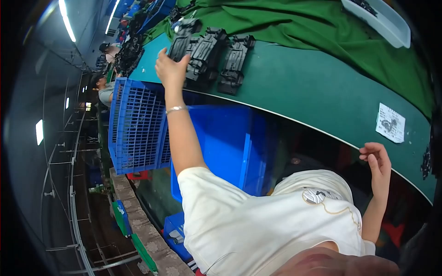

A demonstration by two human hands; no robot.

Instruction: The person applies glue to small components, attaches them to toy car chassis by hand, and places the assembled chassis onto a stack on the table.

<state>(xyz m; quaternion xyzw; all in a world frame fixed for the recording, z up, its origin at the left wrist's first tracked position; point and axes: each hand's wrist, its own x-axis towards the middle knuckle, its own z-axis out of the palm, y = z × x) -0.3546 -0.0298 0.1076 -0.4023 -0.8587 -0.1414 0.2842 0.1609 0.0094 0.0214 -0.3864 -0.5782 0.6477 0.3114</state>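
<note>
My left hand is closed on the lower end of a black plastic chassis, with the thumb on one side and the fingers on the other. This part is tilted and overlaps a row of similar parts. Right beside it lies another black chassis, and a separate one rests a little further right on the green table. My right hand hovers at the table's front edge, fingers loosely bent and apart, holding nothing. Nearest to it is a white printed paper lying on the table.
Green cloth covers the table's far side, with a pale tray on it. A blue crate and a blue bin stand below the front edge. Two people are at the far left, near black parts.
</note>
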